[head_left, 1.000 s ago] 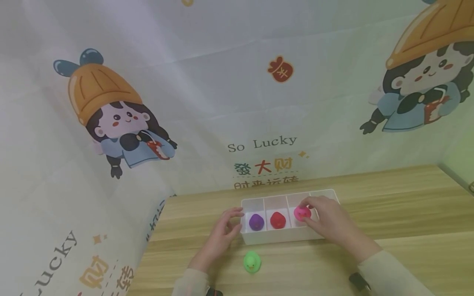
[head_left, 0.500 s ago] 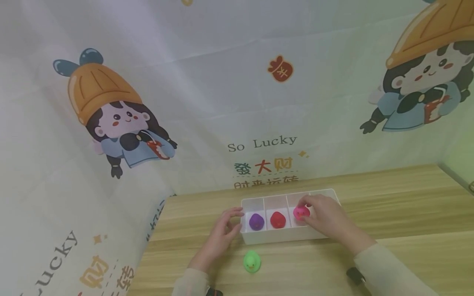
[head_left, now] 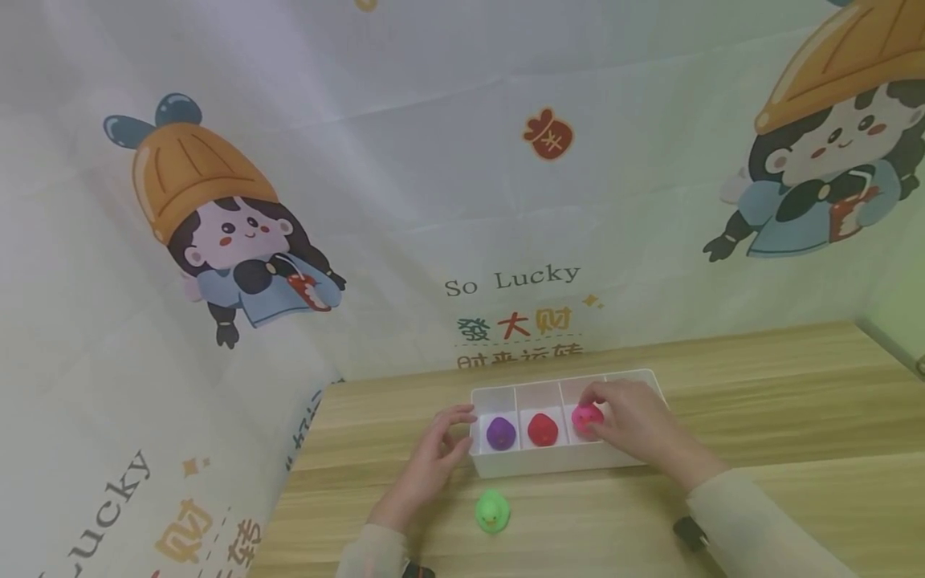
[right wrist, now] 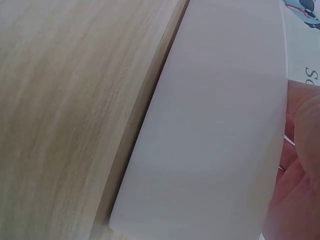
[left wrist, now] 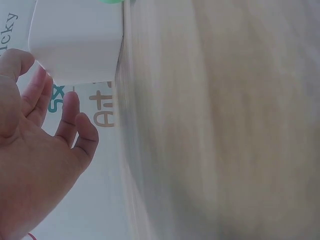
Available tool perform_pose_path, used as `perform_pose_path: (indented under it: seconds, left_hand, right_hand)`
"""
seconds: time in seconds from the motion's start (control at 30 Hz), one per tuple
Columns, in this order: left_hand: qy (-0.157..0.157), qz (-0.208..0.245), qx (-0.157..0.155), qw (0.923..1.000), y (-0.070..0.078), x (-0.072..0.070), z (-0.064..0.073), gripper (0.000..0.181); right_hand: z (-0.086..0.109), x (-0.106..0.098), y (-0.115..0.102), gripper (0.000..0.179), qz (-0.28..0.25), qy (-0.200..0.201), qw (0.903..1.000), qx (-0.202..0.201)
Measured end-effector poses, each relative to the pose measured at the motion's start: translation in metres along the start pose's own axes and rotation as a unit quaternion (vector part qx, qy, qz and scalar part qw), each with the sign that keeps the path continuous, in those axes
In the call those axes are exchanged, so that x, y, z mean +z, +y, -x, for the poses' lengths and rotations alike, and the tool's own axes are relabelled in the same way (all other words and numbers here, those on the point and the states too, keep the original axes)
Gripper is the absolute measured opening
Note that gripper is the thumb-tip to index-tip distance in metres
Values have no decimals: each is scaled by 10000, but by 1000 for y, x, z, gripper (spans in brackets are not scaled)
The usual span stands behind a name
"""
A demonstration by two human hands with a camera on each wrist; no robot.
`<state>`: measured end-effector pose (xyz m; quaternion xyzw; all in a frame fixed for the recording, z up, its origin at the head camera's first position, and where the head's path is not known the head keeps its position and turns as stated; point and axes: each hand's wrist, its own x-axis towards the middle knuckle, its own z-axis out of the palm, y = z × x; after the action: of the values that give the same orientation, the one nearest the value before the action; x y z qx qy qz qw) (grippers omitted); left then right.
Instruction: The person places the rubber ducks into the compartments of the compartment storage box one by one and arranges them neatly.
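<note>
A white box with compartments (head_left: 556, 460) stands on the wooden table. In its left compartment sits a purple toy duck (head_left: 501, 433), with a red toy duck (head_left: 543, 430) in the one beside it. My right hand (head_left: 639, 417) pinches a pink toy duck (head_left: 586, 419) at the third compartment. The right wrist view has the box wall hiding that duck. Fingertips of my left hand (head_left: 432, 453) touch the box's left end, fingers loosely bent. On the table before the box sits a green toy duck (head_left: 492, 511).
The right compartment is mostly behind my right hand. A printed cloth (head_left: 405, 201) hangs behind the wooden table (head_left: 780, 401) and down its left side. Dark wrist devices (head_left: 691, 533) show at both sleeves.
My right hand and the pink duck have shifted slightly left within the third compartment, and the right forearm has moved left too. The left hand stays in place.
</note>
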<state>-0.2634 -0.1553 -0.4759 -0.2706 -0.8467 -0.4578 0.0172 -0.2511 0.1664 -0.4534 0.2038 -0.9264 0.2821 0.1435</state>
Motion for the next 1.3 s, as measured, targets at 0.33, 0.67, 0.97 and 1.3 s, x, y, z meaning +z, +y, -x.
perform_pose_path:
  seconds: [0.33, 0.67, 0.97, 1.3]
  left_hand:
    - [-3, 201, -1, 9998, 33, -5, 4, 31]
    - [63, 113, 49, 9999, 3, 1, 0, 33]
    - [81, 6, 127, 9999, -4, 2, -2, 32]
    - [39, -38, 92, 9999, -7, 1, -2, 33]
  right_hand:
    - [-4, 1, 1, 21, 192, -220, 9991, 304]
    - [-9, 0, 1, 20, 211, -556, 9975, 377]
    - [-11, 4, -1, 22, 371, -586, 9951, 707]
    - [-13, 8, -1, 24, 255, -716, 9915, 1060]
